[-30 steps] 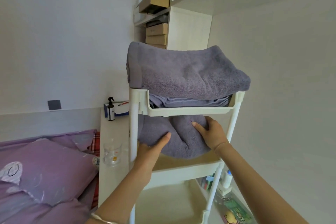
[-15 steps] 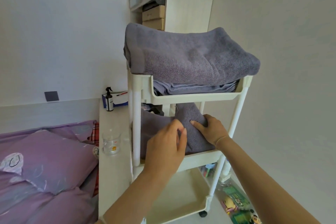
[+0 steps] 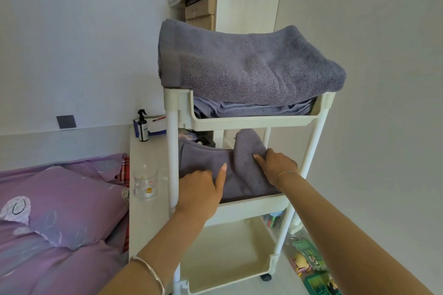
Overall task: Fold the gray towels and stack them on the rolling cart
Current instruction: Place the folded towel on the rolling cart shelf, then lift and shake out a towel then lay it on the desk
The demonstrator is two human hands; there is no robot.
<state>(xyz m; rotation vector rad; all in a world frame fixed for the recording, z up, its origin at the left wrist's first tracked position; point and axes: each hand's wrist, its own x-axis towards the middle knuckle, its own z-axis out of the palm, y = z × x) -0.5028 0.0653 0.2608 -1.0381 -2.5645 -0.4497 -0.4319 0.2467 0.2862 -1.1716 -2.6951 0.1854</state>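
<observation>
The towel (image 3: 206,163) lies bunched on the middle shelf of the cart (image 3: 251,122), flat at the left and humped into a raised fold at the right. The right hand (image 3: 275,167) grasps that hump, thumb on its near face and fingers curled over the top. The left hand (image 3: 201,189) sits on the towel's near left part, thumb straight and knuckles bent down into the cloth; I cannot tell whether it pinches the cloth or only presses it. The cart's near left post stands just left of this hand and hides the towel's left edge.

Above, on the top shelf, a thick top towel (image 3: 239,62) rests on thinner folded ones (image 3: 251,109). The bottom shelf (image 3: 227,254) shows bare.

Left of the cart, touching or just beside it, a counter (image 3: 146,223) carries a glass mug (image 3: 145,181), a spray bottle (image 3: 142,126) and a blue box (image 3: 155,127). Further left lies a bed with a purple pillow (image 3: 60,199). Far behind the cart are shelves with boxes (image 3: 200,9); toys (image 3: 309,261) lie on the floor at the right.
</observation>
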